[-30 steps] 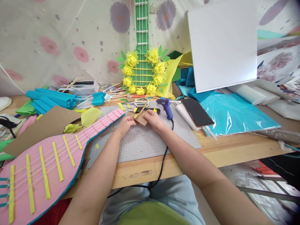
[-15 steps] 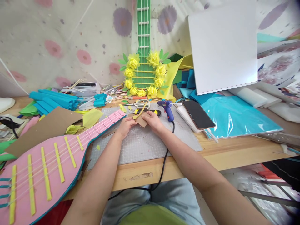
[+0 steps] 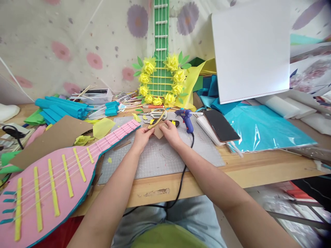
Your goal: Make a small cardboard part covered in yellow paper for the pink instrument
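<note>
Between my two hands is a small piece of brown cardboard (image 3: 159, 131), with a narrow yellow strip (image 3: 157, 120) along its upper left edge. My left hand (image 3: 142, 137) pinches the left corner, where the strip meets the card. The fingers of my right hand (image 3: 170, 132) close on the right side, thumb on top. Both hands are above the grey cutting mat (image 3: 165, 162). Just behind them lie scissors (image 3: 157, 113) and a yellow-and-black cutter (image 3: 176, 122), partly covered. A blue glue gun (image 3: 187, 120) rests right of my right hand, its black cord running toward me.
A pink cardboard guitar (image 3: 59, 175) with yellow strips fills the left front. Behind the mat stands a green guitar (image 3: 161, 77) with yellow paper flowers. A black phone (image 3: 221, 124), a blue plastic-wrapped pack (image 3: 266, 127) and a white board (image 3: 252, 55) are on the right.
The view has shifted slightly, so everything sits a little further right. Both hands keep their hold on the cardboard, with the left fingers slightly nearer its middle.
</note>
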Demonstrator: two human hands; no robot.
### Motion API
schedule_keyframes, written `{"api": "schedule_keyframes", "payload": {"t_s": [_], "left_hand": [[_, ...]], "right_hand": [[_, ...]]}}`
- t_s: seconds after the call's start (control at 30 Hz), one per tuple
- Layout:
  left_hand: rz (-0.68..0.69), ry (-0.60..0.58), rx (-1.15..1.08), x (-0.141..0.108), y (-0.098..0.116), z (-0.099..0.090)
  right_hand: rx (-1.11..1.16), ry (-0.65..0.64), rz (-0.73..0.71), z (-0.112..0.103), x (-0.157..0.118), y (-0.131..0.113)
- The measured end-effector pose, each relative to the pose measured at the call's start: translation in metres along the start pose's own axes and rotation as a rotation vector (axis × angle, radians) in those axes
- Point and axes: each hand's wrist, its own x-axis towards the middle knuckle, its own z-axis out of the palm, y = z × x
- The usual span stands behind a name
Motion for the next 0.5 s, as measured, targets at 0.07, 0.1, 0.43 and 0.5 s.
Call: {"api": "schedule_keyframes", "payload": {"t_s": [0.07, 0.1, 0.43, 0.5], "left_hand": [[0.006, -0.011, -0.012, -0.0006, 0.0008, 0.0006], [0.009, -0.015, -0.021, -0.0008, 0.001, 0.0009], [0.018, -0.073, -0.002, 0.0016, -0.0026, -0.0017], [0.027, -0.078, 0.011, 0.0016, -0.0029, -0.0022]], "right_hand": [[-0.01, 0.009, 0.003, 0.0, -0.0007, -0.0013], [-0.016, 0.013, 0.006, 0.0, -0.0011, -0.0021], [-0.042, -0.013, 0.028, 0.0006, -0.0026, -0.0049], [-0.018, -0.023, 0.034, 0.0008, -0.0017, -0.0045]]}}
